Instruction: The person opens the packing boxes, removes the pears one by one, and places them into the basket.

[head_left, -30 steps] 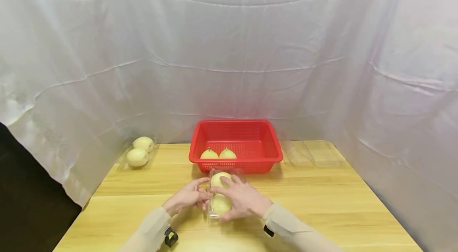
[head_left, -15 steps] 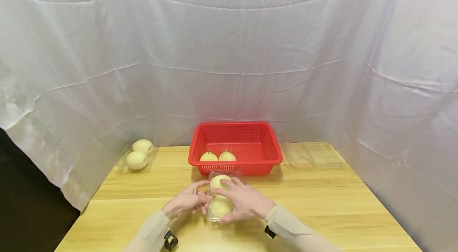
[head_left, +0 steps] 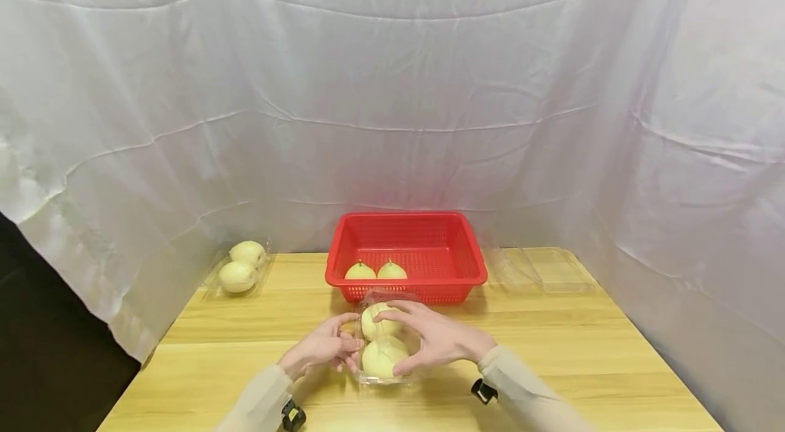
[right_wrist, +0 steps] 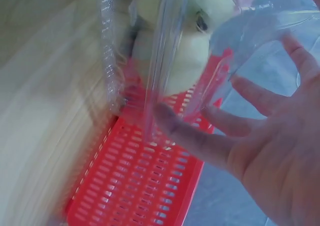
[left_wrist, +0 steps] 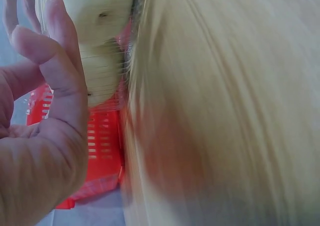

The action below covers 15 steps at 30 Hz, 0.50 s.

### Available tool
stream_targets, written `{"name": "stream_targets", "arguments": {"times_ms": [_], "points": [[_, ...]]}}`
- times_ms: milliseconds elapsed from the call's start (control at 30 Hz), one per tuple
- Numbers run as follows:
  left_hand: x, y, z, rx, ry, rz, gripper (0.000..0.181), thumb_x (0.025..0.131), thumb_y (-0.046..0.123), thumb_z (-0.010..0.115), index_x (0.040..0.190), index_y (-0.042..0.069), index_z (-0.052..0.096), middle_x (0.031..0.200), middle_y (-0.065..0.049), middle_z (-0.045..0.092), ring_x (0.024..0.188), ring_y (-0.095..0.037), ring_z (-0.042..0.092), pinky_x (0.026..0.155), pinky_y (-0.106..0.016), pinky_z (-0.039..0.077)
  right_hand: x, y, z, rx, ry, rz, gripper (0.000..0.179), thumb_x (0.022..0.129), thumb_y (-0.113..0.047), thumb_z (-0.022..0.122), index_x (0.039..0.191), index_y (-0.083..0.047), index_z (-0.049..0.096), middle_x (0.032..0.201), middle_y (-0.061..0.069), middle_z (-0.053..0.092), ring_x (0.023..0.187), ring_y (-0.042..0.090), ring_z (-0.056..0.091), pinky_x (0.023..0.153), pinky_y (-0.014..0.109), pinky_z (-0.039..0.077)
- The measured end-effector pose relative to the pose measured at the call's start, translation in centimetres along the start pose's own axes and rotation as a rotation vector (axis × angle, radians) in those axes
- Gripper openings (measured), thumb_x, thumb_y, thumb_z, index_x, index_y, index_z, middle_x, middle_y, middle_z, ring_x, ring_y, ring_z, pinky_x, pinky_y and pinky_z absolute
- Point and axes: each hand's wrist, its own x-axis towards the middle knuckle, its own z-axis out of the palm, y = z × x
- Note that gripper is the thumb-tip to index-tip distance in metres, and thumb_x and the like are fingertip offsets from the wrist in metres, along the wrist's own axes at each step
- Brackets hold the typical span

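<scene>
A clear plastic clamshell box (head_left: 385,381) with two pale yellow pears (head_left: 384,356) in it lies in front of the red basket. My left hand (head_left: 327,345) is at the box's left side, its fingers and thumb against the wall. On the right, my right hand (head_left: 437,335) reaches over the box with fingers spread. In the right wrist view, the fingers of that hand (right_wrist: 272,131) lie along the clear plastic, and a raised lid panel (right_wrist: 265,30) shows beside the pears. The left wrist view shows the left hand (left_wrist: 50,116) close beside the pears.
The red basket (head_left: 406,281) holds two pears (head_left: 360,271) near its front wall. Another clear box with two pears (head_left: 238,276) sits at the back left. Clear empty boxes (head_left: 555,270) lie at the back right. A grey-white curtain (head_left: 405,91) surrounds the wooden table (head_left: 540,364).
My right hand has moved to the right, off the top of the pears, uncovering more of them. The pears in the box have shifted slightly right. The left hand stays nearly still.
</scene>
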Motion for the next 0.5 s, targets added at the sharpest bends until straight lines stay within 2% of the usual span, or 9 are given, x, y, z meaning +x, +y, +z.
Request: {"name": "stream_targets", "arguments": {"times_ms": [167, 267, 400, 500], "points": [[-0.1, 0.0, 0.2, -0.008, 0.013, 0.003, 0.074, 0.095, 0.008, 0.06, 0.152, -0.004, 0.014, 0.075, -0.006, 0.064, 0.058, -0.014, 0.066, 0.049, -0.021, 0.049, -0.7, 0.4, -0.6, 0.083, -0.005, 0.008, 0.08, 0.077, -0.062, 0.072, 0.145, -0.043, 0.033, 0.16, 0.003, 0.026, 0.144, 0.027, 0.033, 0.106, 0.059, 0.038], [-0.1, 0.1, 0.4, -0.015, 0.023, 0.006, 0.073, 0.095, 0.008, 0.06, 0.151, -0.004, 0.014, 0.075, -0.006, 0.063, 0.058, -0.014, 0.066, 0.051, -0.023, 0.053, -1.2, 0.4, -1.0, 0.117, 0.006, 0.034, 0.075, 0.082, -0.055, 0.071, 0.145, -0.038, 0.033, 0.158, 0.003, 0.029, 0.143, 0.027, 0.035, 0.105, 0.059, 0.039], [-0.1, 0.2, 0.5, -0.031, 0.038, 0.001, 0.073, 0.095, 0.006, 0.059, 0.152, -0.004, 0.014, 0.075, -0.007, 0.063, 0.058, -0.015, 0.066, 0.055, -0.028, 0.056, -2.2, 0.3, -1.9, 0.159, 0.04, 0.063, 0.061, 0.094, -0.046, 0.059, 0.145, -0.023, 0.036, 0.151, 0.003, 0.04, 0.139, 0.026, 0.04, 0.105, 0.054, 0.041], [-0.1, 0.3, 0.5, -0.045, 0.042, -0.008, 0.074, 0.094, 0.005, 0.059, 0.152, -0.003, 0.014, 0.076, -0.008, 0.063, 0.058, -0.015, 0.066, 0.057, -0.03, 0.058, -2.7, 0.1, -2.7, 0.183, 0.115, 0.09, 0.043, 0.1, -0.045, 0.048, 0.135, -0.02, 0.045, 0.138, 0.002, 0.052, 0.131, 0.022, 0.05, 0.103, 0.049, 0.045]]}}
